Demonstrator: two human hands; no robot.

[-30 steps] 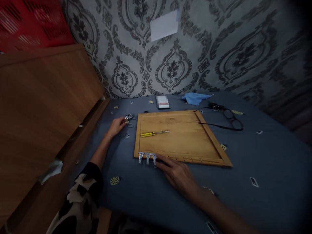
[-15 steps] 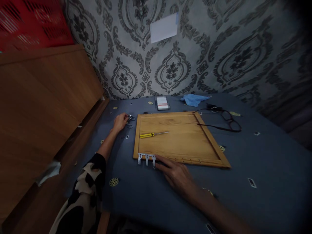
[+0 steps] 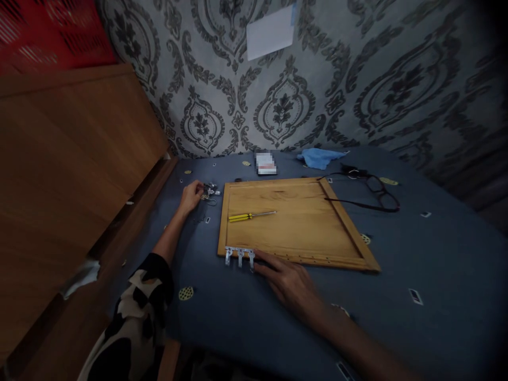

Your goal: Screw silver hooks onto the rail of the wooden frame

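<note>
As it lies flat on the dark blue, fruit-printed surface [image 3: 246, 328], the rectangular golden-brown wooden panel with a raised border [image 3: 293, 230] should prove stiff and fairly heavy, best lifted by two opposite sides of that border. On its left part lies the slim screwdriver with a yellow handle and metal shaft [image 3: 243, 217], probably light; the handle is the place to hold. Along the near left edge sits the row of silver metal hooks [image 3: 240, 252], likely rigid and slick, best pinched by the sides; the right hand [image 3: 292, 281] has extended fingers at its right end, though a firm grip cannot be made out. Left of the panel, the left hand [image 3: 191, 194] curls its fingers at the loose pile of small shiny metal pieces [image 3: 211, 191], probably easily scattered; whether they hold one, I cannot tell.
</note>
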